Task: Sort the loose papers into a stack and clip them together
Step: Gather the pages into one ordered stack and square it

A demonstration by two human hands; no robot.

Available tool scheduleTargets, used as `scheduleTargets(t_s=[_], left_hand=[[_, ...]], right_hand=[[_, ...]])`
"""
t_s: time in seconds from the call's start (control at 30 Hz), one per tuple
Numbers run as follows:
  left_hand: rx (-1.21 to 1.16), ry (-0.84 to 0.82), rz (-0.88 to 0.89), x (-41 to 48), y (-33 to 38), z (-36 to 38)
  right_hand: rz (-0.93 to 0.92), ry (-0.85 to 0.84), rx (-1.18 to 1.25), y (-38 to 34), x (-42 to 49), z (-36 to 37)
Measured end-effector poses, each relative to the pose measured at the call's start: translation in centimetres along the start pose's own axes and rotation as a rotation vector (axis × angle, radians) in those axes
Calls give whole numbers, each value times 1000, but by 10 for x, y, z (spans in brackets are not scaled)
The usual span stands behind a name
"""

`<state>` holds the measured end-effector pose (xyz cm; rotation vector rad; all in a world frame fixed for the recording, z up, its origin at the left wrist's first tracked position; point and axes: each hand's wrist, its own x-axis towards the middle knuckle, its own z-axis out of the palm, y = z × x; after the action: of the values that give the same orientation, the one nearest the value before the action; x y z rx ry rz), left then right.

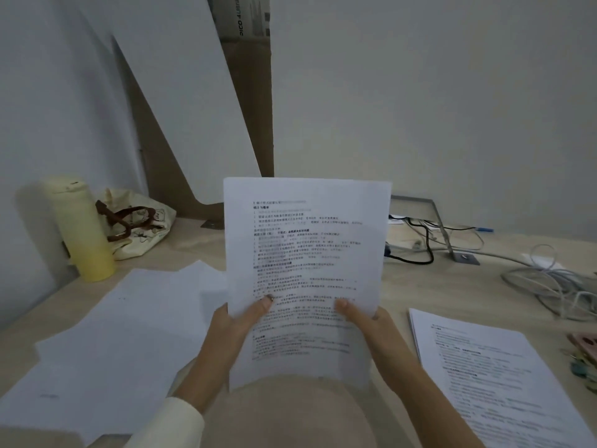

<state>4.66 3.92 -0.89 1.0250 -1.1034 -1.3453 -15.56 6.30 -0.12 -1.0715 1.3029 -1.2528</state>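
A printed sheet (307, 253) stands upright in the middle of the view, lifted off the desk. My left hand (235, 321) grips its left edge with the thumb on the printed face. My right hand (365, 321) grips the right edge the same way. Several loose sheets (122, 334) lie spread out, blank side up, on the desk at the left. A neater stack of printed papers (491, 383) lies on the desk at the right. Small clips (581, 367), partly cut off, lie at the right edge beside that stack.
A yellow bottle (85, 234) and a cloth bag (139, 221) stand at the back left of the wooden desk (452, 286). Tangled cables (555, 282) and a metal monitor stand (452, 240) occupy the back right. White boards (181, 101) lean against the wall.
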Motion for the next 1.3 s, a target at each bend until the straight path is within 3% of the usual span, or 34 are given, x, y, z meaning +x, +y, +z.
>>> scheduleTargets(t_s=[0.2,0.33,0.57,0.77,0.97,1.3], left_hand=[[69,48,124,-5,15,35],[129,-76,130,-13,10,72],[328,-396,-80,-31,-37,151],[514,-509,-162,-40,-86,188],[990,-382,-39,-40,-106,197],[1127,-368,-44,-32,-111,206]], right_hand=[[-95,221,-157,-30,-12,-32],[-107,353,-277,-41,-34,-84],[78,560,-422,-22,-90,-180],[238,600,-502,18,-117,-228],[342,567,-638,48,-116,-248],[349,620,-724,60,-103,-254]])
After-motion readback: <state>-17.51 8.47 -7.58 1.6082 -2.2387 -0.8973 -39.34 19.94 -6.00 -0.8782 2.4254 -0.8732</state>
